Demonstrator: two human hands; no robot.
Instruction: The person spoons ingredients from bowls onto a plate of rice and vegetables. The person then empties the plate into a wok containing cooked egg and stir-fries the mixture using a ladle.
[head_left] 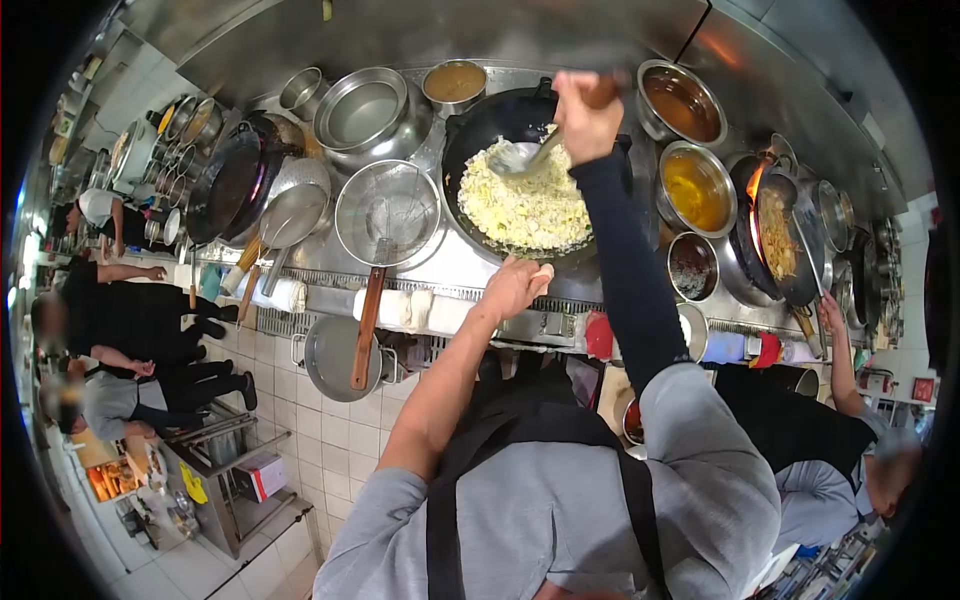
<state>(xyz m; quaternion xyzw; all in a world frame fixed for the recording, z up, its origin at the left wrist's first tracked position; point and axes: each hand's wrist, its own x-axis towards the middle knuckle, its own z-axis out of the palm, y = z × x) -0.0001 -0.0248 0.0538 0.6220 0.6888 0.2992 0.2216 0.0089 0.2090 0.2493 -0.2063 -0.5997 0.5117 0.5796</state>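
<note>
A black wok [518, 115] at the centre back holds a heap of pale yellow fried rice [525, 205] with green bits. My right hand [588, 115], raised over the wok's back right rim, is closed round the wooden handle of a metal ladle [522, 160]; the ladle's bowl rests on the rice. At the wok's near rim my left hand [518, 288] is closed on a light folded cloth [542, 279], most of it hidden under the fingers.
Left of the wok lie a wire strainer [388, 215] and a steel pot [362, 112]. Bowls of amber liquid [697, 188] and brown sauce [682, 105] stand right. Farther right, a co-worker's hand [831, 313] is by a flaming wok [776, 235]. Other people stand left.
</note>
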